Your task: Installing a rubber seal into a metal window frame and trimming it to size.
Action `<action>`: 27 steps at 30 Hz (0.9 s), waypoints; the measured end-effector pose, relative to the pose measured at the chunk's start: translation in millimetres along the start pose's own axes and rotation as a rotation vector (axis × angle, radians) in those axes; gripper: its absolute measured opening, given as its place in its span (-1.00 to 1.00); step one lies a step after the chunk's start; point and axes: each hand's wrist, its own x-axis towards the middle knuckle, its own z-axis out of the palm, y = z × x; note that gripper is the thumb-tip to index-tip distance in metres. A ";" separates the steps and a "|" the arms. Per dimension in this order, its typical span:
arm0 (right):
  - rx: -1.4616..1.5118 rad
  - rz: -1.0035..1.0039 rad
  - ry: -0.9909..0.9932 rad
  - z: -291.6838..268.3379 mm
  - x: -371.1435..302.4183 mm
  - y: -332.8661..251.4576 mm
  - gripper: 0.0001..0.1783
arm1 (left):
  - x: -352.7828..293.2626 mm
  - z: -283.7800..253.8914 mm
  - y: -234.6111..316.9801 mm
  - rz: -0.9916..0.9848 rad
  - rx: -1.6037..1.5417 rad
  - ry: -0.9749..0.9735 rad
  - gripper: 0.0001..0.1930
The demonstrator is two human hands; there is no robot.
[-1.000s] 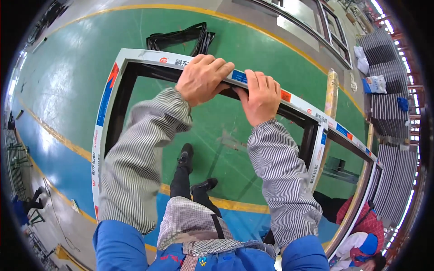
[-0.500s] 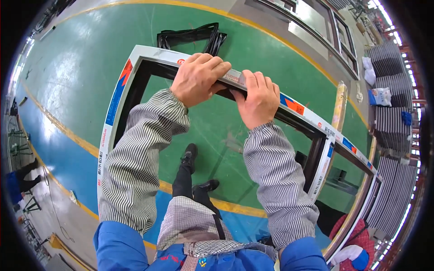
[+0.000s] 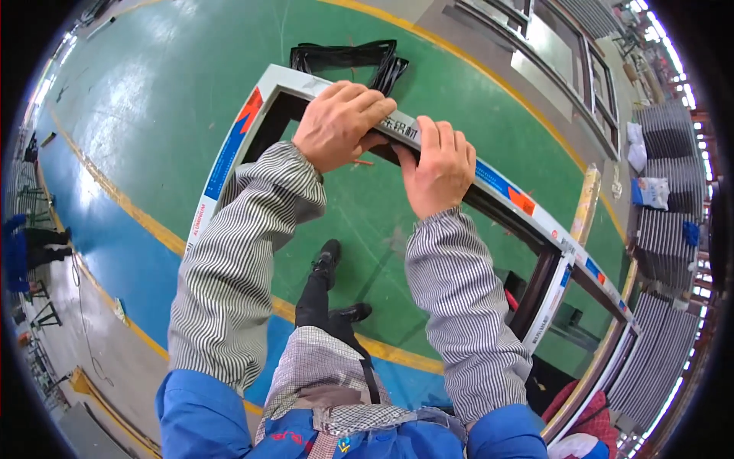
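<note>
A large window frame with a dark inner edge, its outer faces covered in white film with blue and orange labels, slants across in front of me. My left hand is closed over its far rail, near the left corner, fingers on top and thumb underneath. A short way to the right, my right hand grips the same rail, its thumb against the dark inner edge. Whether a thin strip lies under my thumbs, I cannot tell. The frame's crossbar is right of my right arm.
A bundle of black strips lies on the green floor beyond the frame. Wrapped lengths lie at the right, near stacked grey profiles. Another person's red sleeve shows at the lower right. More frames stand far right.
Both hands have shifted left along the far rail, closer to its left corner, keeping their grip. The frame and floor appear farther right in view.
</note>
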 end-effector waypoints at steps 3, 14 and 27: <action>-0.056 -0.029 -0.035 -1.1 4.0 -7.0 -0.39 | 0.0 -19.1 -5.7 0.081 -0.026 -0.116 -0.29; 0.005 -0.001 -0.074 11.7 21.1 -31.7 -0.44 | -4.3 -28.8 -32.5 0.023 0.017 -0.112 -0.47; 0.032 -0.043 -0.038 33.6 30.8 -51.4 -0.48 | -10.2 -39.9 -58.4 0.012 0.312 -0.247 -0.65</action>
